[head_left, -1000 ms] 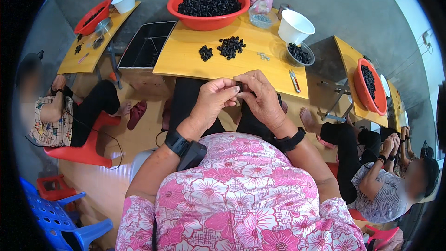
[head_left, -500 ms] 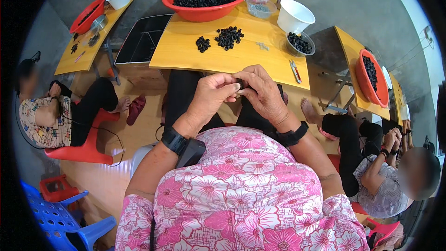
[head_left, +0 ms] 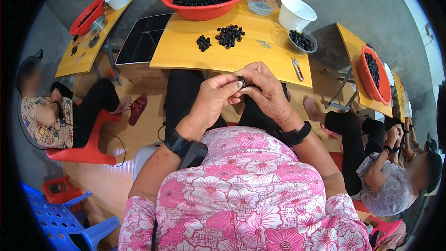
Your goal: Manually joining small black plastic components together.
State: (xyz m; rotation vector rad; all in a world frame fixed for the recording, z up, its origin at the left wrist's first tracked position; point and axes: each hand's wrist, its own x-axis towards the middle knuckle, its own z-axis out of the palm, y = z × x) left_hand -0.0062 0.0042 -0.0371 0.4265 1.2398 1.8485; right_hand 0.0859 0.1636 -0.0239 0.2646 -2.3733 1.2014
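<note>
In front of my lap, just off the table's near edge, both hands meet over a small black part (head_left: 243, 82), its exact kind partly hidden by the fingers. My left hand (head_left: 211, 100) pinches it between thumb and fingertips. From the other side, my right hand (head_left: 265, 90) grips it with thumb and curled fingers. Beyond them on the yellow table (head_left: 186, 30) lie a larger pile of small black parts (head_left: 230, 36) and a smaller pile (head_left: 203, 43). Several small pale pieces (head_left: 264, 44) sit to the right. Red-handled thread snips (head_left: 298, 69) rest near the right edge.
A red basin (head_left: 204, 13) full of black parts stands at the back. To its right are a clear tub (head_left: 261, 8) of small pieces, a white bucket (head_left: 297, 14) and a clear bowl (head_left: 303, 50) of black parts. People sit at tables on both sides.
Both hands stay together at nearly the same spot, with only slight finger shifts around the black part. More of its dark side shows by the right fingers.
</note>
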